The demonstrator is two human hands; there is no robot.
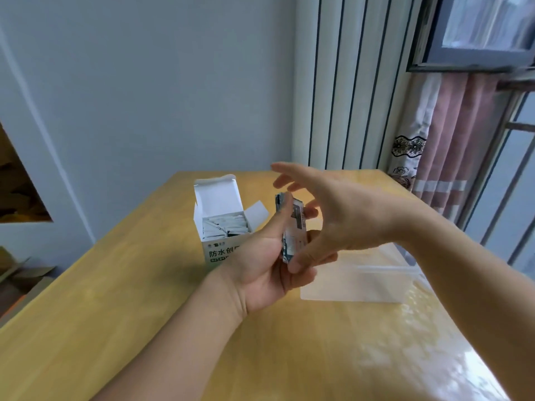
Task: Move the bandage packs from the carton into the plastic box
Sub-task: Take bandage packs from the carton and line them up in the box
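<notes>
One small stack of bandage packs [292,230] stands upright, long axis vertical, in the left hand [260,264], whose grip pinches it. The right hand [341,215] hovers beside, fingers spread. The plastic box [362,280] lies at four o'clock, carton [215,215] at ten.

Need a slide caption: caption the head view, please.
Left hand grips bandage packs beside the open carton.

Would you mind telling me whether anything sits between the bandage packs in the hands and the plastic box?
Only the right hand itself: it lies between the bandage packs, gripped by the left hand, and the plastic box, which sits on the table lower right of the packs. Nothing else visible blocks the way.
</notes>
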